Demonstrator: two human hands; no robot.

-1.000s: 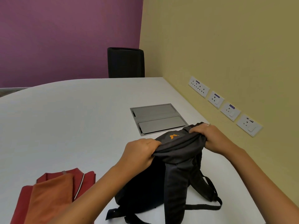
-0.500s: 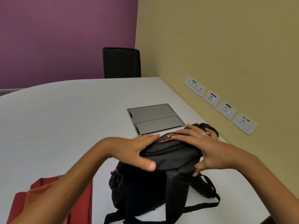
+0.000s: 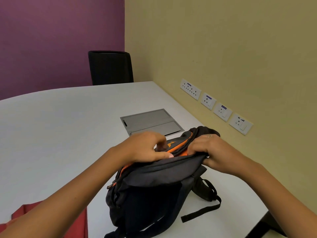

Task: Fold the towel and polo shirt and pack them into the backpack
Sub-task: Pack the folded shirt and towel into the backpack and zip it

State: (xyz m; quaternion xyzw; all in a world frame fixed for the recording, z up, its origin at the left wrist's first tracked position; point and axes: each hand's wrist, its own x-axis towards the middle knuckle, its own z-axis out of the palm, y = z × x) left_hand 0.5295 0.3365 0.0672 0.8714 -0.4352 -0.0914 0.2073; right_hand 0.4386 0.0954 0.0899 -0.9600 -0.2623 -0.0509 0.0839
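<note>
Backpack (image 3: 154,191) upright on white table (image 3: 51,134), near right edge, straps (image 3: 205,205) trailing toward the yellow wall. Both forearms extended forward and slightly down, converging at the top of the bag. Left hand (image 3: 145,148) knuckles-up at the top left of the opening, fingers curled, thumb lying along the orange zipper edge (image 3: 178,148); pinching something small there, exact object too hidden to tell. Right hand (image 3: 211,152) at the top right, fingers curled over and gripping the dark fabric rim, ring visible on one finger, wrist bent inward. Top of bag pulled taut between the two hands, orange lining showing in the gap. Red polo shirt (image 3: 82,222) flat on table at lower left, mostly covered by left forearm; towel not discernible. Grey flip-lid panel (image 3: 151,121) set into table just beyond the bag. Black chair (image 3: 110,67) at far table edge. Four socket plates (image 3: 214,105) along the wall.
</note>
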